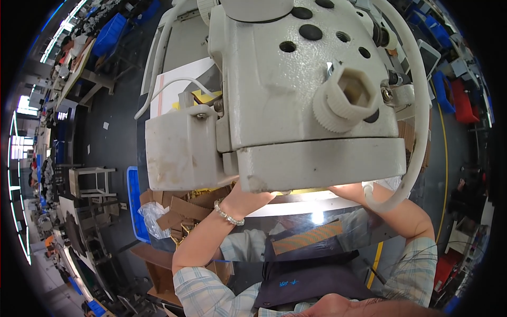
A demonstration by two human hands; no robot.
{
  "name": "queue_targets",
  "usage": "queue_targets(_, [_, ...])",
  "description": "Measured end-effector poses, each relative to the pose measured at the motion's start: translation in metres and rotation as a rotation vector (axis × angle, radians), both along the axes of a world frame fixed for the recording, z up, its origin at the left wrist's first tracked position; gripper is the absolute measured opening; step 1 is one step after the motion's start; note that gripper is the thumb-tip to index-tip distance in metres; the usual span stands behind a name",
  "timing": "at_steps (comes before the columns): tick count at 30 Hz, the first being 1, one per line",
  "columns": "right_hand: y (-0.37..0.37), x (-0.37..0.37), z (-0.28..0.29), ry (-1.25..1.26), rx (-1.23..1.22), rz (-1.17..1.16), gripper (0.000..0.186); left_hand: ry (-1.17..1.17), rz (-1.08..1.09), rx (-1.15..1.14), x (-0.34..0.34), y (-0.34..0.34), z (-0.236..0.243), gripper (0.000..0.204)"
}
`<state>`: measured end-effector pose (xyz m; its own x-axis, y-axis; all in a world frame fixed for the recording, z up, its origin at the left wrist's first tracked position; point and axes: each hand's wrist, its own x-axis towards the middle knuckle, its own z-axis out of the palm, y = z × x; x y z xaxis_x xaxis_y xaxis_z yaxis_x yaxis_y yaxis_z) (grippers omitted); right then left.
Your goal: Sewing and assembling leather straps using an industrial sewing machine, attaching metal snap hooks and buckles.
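Note:
A large off-white machine head [317,105], like that of an industrial sewing machine, fills the middle and covers the work area. My left hand [248,201], below a beaded bracelet [228,214], reaches under its front left edge; the fingers are hidden. On the other side, my right hand [349,191] goes under the front edge beside a white hose [393,199], its fingers also out of sight. A thin strip of yellow material [302,190] shows between the hands, under the head. Whether either hand holds it I cannot tell. In front lies a brightly lit pale strip [296,203] of the work surface.
A glossy table edge [243,251] with an orange-striped strip [308,238] lies before me. To the left are a blue crate [138,211], cardboard pieces [185,211], clear plastic [154,219] and brassy metal parts [182,235]. A stool [92,182] stands farther left.

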<state>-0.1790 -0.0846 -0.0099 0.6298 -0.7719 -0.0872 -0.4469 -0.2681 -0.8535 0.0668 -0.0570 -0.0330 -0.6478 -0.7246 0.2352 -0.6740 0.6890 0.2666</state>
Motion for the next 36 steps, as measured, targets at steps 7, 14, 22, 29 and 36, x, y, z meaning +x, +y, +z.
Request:
queue_targets(7, [-0.002, -0.006, -0.019, -0.017, -0.094, 0.039, 0.043, -0.117, 0.075, -0.213, -0.008, 0.003, -0.003, 0.019])
queue_targets(14, [-0.003, 0.009, 0.000, -0.140, 0.035, -0.115, 0.068, 0.027, 0.138, 0.042, 0.000, 0.002, -0.013, 0.021])
queue_targets(22, [-0.004, 0.004, -0.006, -0.075, 0.106, -0.158, 0.012, -0.009, 0.155, -0.145, -0.010, 0.012, -0.009, 0.020])
queue_targets(29, [-0.004, -0.001, -0.024, -0.015, -0.413, -0.039, 0.028, -0.003, 0.164, -0.185, -0.013, 0.010, -0.006, 0.019])
queue_targets(36, [-0.005, 0.002, -0.010, 0.241, -0.013, -0.045, 0.047, -0.073, 0.185, -0.102, -0.009, 0.013, -0.010, 0.020])
